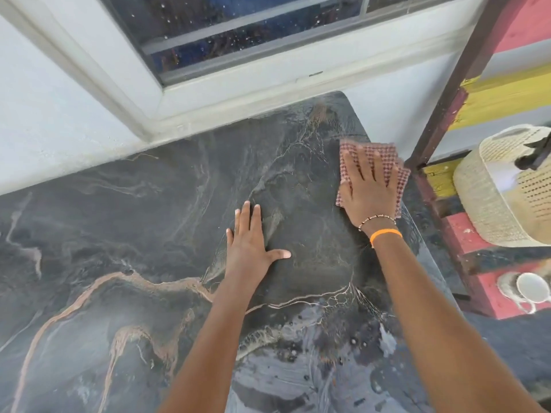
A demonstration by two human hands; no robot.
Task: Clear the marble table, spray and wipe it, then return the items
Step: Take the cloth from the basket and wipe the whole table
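The dark marble table (119, 234) with tan and white veins fills most of the view, bare of items. My right hand (369, 189) presses flat, fingers spread, on a red-and-white checked cloth (396, 180) near the table's right edge. My left hand (250, 242) lies flat and empty on the marble near the middle, fingers apart. Wet streaks and droplets (343, 353) show on the near part of the surface.
A window (238, 28) and white wall run along the far side. To the right stands a painted red-and-yellow wooden rack (465, 234) holding a cream woven basket (501, 198) and a white cup (533, 289).
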